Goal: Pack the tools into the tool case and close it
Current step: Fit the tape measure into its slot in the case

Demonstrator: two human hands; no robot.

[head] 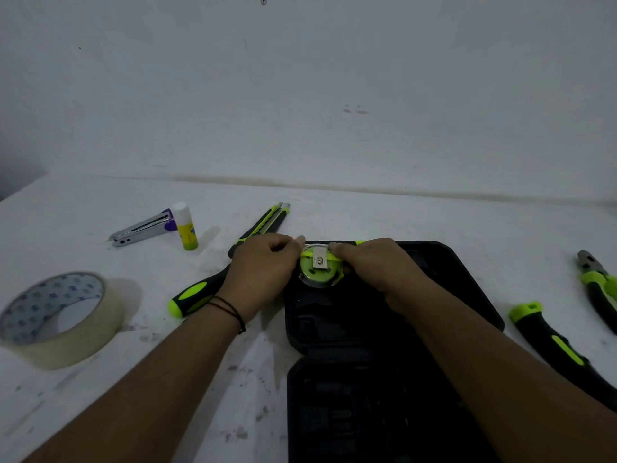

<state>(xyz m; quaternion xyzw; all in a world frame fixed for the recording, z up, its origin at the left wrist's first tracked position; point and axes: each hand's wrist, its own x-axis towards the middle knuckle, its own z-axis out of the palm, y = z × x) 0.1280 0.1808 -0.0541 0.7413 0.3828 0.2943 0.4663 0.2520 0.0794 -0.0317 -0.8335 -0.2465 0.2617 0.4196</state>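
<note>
Black plastic fills the near middle: the open case [360, 329] lies on the white table [400, 215], its two halves running from the bottom edge of the view up toward the hands. Both forearms reach forward over it and the table, and a dark cord is tied round the left wrist.

Near the far rim of the case, the two hands meet on one round green tape measure [319, 269], which shows a metal clip on its face. The left hand [257, 272] is curled knuckles-up and pinches the tape measure's left upper edge between thumb and fingertips; the right hand [370, 265] is curled the same way and grips its right side. Whether the tape measure rests in the case or is held just above it cannot be told.

To the left, one tape roll [56, 319] stands near the table edge. One screwdriver [193, 295] lies partly under the left wrist. To the right of the case lie one black-and-green handle [554, 342], its far end out of view, and, farther off, one pair of pliers [601, 285].

Beyond the left hand lies one utility knife [267, 222], its near end hidden by the knuckles. Farther left are one stapler [143, 228] and one glue stick [186, 225], standing upright just beside it.
</note>
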